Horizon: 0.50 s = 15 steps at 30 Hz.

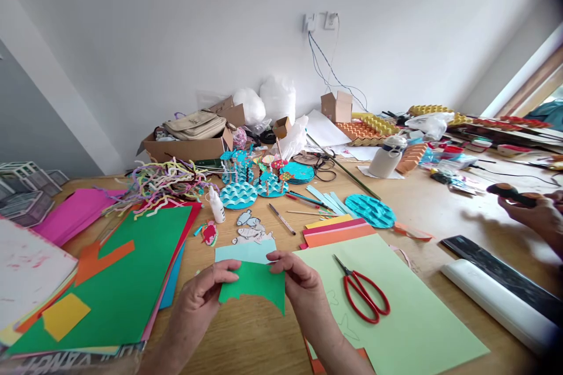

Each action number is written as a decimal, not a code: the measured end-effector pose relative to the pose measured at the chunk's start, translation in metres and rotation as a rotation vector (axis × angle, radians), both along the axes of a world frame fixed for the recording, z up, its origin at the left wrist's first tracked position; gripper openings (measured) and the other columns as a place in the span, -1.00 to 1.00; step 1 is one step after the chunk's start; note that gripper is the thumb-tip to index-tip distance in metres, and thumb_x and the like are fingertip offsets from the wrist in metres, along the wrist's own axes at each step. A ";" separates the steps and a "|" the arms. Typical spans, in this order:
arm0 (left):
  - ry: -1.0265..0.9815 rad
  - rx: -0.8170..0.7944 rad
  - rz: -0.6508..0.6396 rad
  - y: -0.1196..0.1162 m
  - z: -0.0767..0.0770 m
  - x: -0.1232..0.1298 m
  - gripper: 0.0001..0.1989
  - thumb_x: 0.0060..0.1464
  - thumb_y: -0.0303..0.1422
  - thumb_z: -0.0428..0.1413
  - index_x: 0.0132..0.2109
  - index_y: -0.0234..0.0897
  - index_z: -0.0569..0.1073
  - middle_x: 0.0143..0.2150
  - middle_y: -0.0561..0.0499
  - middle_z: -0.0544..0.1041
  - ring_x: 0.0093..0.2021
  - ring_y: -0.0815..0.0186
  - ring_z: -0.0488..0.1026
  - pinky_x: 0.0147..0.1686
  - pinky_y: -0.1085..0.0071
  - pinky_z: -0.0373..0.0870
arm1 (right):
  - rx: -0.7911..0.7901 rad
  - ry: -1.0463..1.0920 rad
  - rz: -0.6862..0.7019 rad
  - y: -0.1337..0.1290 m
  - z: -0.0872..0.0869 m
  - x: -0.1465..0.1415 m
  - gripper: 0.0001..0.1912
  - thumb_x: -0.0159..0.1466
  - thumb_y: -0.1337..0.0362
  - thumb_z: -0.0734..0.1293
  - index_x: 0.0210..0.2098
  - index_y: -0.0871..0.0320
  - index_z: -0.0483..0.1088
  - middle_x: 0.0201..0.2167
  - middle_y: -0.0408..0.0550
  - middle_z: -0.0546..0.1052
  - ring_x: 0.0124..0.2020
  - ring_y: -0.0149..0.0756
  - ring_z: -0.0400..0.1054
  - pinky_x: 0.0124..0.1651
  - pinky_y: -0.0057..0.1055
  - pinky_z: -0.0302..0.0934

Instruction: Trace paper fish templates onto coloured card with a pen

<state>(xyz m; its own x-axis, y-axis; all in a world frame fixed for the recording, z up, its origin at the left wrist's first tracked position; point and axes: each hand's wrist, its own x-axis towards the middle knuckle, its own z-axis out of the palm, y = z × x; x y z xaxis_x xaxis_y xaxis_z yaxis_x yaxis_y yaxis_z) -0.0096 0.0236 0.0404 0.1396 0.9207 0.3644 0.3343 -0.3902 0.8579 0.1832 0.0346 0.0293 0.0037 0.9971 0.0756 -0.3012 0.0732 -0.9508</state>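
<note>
Between my two hands is a small piece of green paper (255,282) with a ragged, curved lower edge. My left hand (203,290) pinches its left side, and my right hand (299,281) grips its right side. Just beyond it a light blue sheet (244,252) lies on the table, partly hidden by the green piece. To the right, red-handled scissors (361,293) rest on a pale green sheet (422,310) that bears faint pencil outlines. Paper fish cutouts (253,233), a red one (210,233) and a marker (282,218) lie farther back.
Stacked coloured sheets (127,269) cover the left side. A glue bottle (216,206), blue wavy discs (238,194) and a heap of pipe cleaners (162,184) stand behind. At the right are a white case (497,302) and another person's hand (534,217) holding a dark object.
</note>
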 end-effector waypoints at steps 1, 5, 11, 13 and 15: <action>0.043 0.051 0.006 -0.001 0.000 0.000 -0.80 -0.07 -0.51 0.04 -0.34 -0.15 0.50 -0.16 0.01 0.57 -0.16 0.28 0.50 -0.20 0.48 0.42 | -0.034 0.030 0.008 0.000 -0.001 0.001 -0.91 0.03 0.27 0.36 -0.57 0.12 0.45 -0.31 -0.05 0.49 -0.27 -0.24 0.32 -0.35 -0.43 0.20; 0.212 0.227 0.044 -0.004 -0.002 -0.002 -0.75 -0.01 -0.56 -0.03 -0.32 -0.14 0.46 -0.15 0.03 0.57 -0.16 0.34 0.51 -0.22 0.54 0.40 | -0.185 0.133 0.056 -0.003 -0.003 0.002 -0.84 0.12 0.16 0.32 -0.40 0.12 0.39 -0.33 -0.10 0.46 -0.44 -0.41 0.25 -0.46 -0.50 0.14; 0.265 0.295 0.040 -0.005 -0.006 -0.004 -0.69 -0.04 -0.61 -0.04 -0.29 -0.11 0.46 -0.13 0.06 0.56 -0.16 0.37 0.50 -0.23 0.58 0.39 | -0.271 0.062 0.126 -0.004 -0.002 0.002 -0.67 0.09 0.08 0.34 -0.26 0.12 0.26 -0.61 -0.28 0.23 -0.56 -0.46 0.15 -0.56 -0.54 0.08; 0.242 0.228 0.021 -0.006 -0.008 -0.004 -0.68 -0.06 -0.61 -0.03 -0.30 -0.11 0.48 -0.11 0.06 0.55 -0.14 0.35 0.49 -0.19 0.56 0.38 | -0.255 0.031 0.152 -0.002 -0.004 0.001 -0.64 0.01 0.11 0.39 -0.28 0.13 0.24 -0.65 -0.34 0.15 -0.61 -0.49 0.08 -0.59 -0.56 0.01; 0.157 0.111 0.018 -0.008 -0.009 -0.004 -0.73 -0.04 -0.56 0.00 -0.34 -0.12 0.51 -0.08 0.03 0.53 -0.09 0.29 0.46 -0.15 0.51 0.37 | -0.224 0.002 0.155 0.001 -0.008 0.001 -0.64 -0.01 0.15 0.38 -0.30 0.13 0.22 -0.66 -0.36 0.12 -0.63 -0.51 0.02 -0.60 -0.56 -0.04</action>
